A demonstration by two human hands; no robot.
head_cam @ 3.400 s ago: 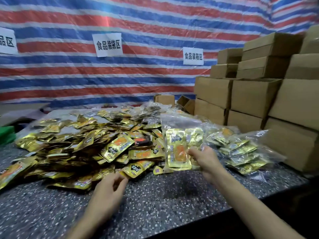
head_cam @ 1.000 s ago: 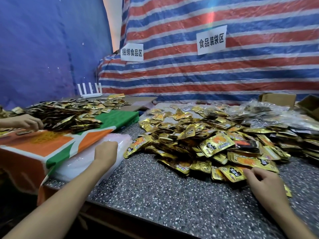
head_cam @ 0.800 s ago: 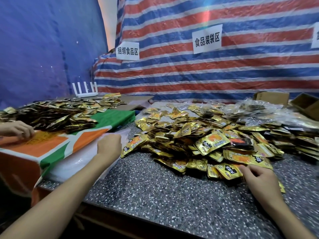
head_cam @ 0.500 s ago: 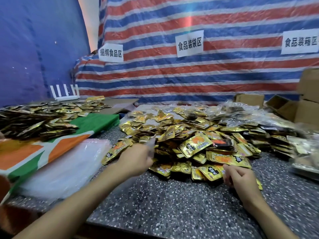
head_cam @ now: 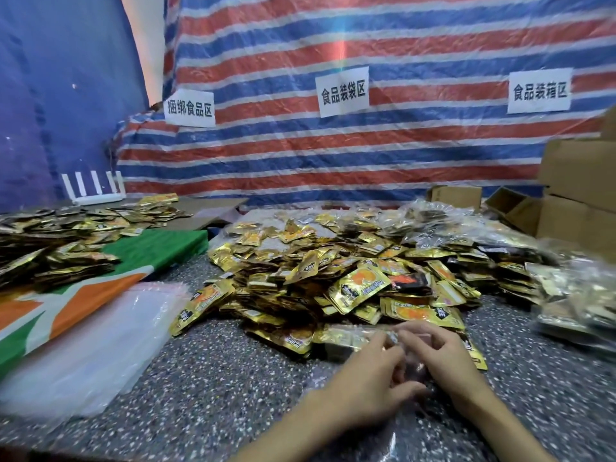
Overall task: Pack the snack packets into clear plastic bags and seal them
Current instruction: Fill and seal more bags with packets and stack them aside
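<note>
A clear bag (head_cam: 411, 366) is lying flat on the tabletop (head_cam: 233, 378) at the near edge of the pile of snack packets (head_cam: 333, 278), its mouth pointing toward the pile. The left hand (head_cam: 366, 385) and the right hand (head_cam: 443, 358) are meeting at that mouth. The fingers (head_cam: 383, 340) of both are curling in and pinching the thin film, apparently working its two layers apart. To do this well, each hand should be taking one layer only and sliding it against the other, so that the mouth is gaping wide before any packet is going in — the film is looking slippery and likely to cling. Whether the layers are already parting cannot be told. To the left a stack of empty bags (head_cam: 100, 328) is lying ready. To the right, filled bags (head_cam: 573, 295) are resting near cardboard boxes (head_cam: 580, 195).
</note>
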